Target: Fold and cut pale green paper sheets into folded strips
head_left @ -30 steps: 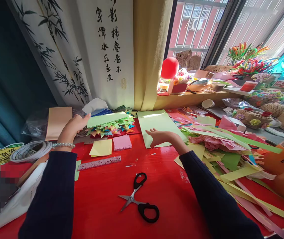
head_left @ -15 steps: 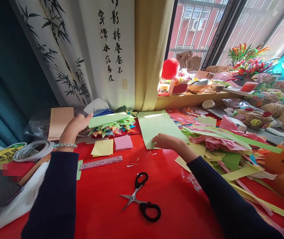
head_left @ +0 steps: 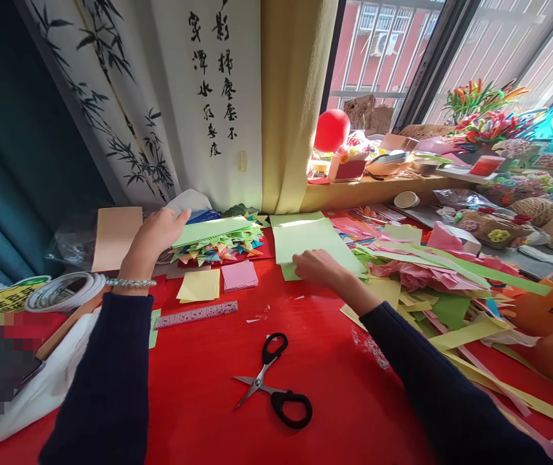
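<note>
My right hand (head_left: 319,266) has its fingers closed on the near edge of a light green paper sheet (head_left: 315,242), with a brighter green edge showing beneath. At the left, my left hand (head_left: 160,231) is beside a stack of folded green paper strips (head_left: 211,229), its fingers extended and apart from the stack. Small folded colored paper pieces (head_left: 230,248) lie under those strips. Yellow square papers (head_left: 199,285) and pink square papers (head_left: 240,276) sit nearer me. A clear patterned ruler (head_left: 196,314) and open black-handled scissors (head_left: 269,384) rest on the red table (head_left: 199,400).
Loose paper strips and pink crumpled paper (head_left: 416,276) pile up at the right. White tape rolls (head_left: 66,292) and a tan card (head_left: 117,239) are at the left. A red balloon (head_left: 332,131) and craft flowers (head_left: 486,129) stand by the window.
My left hand has drawn slightly up and away from the green strips. My right hand has moved a little up and left, and the sheet's near edge has lifted, showing green beneath.
</note>
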`<action>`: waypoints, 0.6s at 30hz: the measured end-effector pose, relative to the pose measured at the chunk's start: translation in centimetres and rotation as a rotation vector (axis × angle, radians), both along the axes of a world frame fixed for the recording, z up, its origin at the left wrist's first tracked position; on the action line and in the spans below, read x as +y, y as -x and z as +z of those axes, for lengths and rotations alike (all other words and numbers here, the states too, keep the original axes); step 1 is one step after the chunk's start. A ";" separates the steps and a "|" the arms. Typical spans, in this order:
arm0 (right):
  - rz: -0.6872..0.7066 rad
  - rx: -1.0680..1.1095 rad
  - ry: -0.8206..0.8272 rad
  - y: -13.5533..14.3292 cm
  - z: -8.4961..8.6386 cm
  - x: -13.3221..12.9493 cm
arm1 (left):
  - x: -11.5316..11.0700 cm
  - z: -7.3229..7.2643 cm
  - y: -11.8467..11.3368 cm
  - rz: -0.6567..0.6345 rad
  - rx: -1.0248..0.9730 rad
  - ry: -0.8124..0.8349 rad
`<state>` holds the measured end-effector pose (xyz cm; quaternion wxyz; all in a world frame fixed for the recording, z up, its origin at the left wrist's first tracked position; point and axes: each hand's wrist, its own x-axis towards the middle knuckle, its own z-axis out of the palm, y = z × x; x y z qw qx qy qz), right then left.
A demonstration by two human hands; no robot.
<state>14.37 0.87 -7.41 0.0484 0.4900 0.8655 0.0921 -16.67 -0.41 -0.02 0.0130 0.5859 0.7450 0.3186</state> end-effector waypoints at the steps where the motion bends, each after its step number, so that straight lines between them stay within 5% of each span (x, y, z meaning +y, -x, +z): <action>1: -0.043 0.026 -0.045 -0.1 0.2 0.1 | -0.4 0.5 -0.8 0.004 0.026 -0.023; 4: -0.192 0.111 -0.173 -0.8 1.0 0.4 | -1.3 1.5 -3.8 -0.020 0.118 -0.178; 7: -0.314 0.182 -0.278 -2.0 2.3 0.7 | -1.4 0.2 -7.8 -0.228 0.225 -0.312; 11: -0.335 0.404 -0.464 -3.9 4.5 0.6 | -0.3 -6.1 -13.2 -0.764 0.520 -0.091; 15: -0.289 0.607 -0.669 -5.5 7.3 -0.9 | 0.9 -12.3 -16.3 -0.891 0.600 -0.018; 18: -0.332 0.615 -0.757 -5.9 9.5 -2.7 | 1.3 -14.1 -17.2 -0.887 0.615 0.014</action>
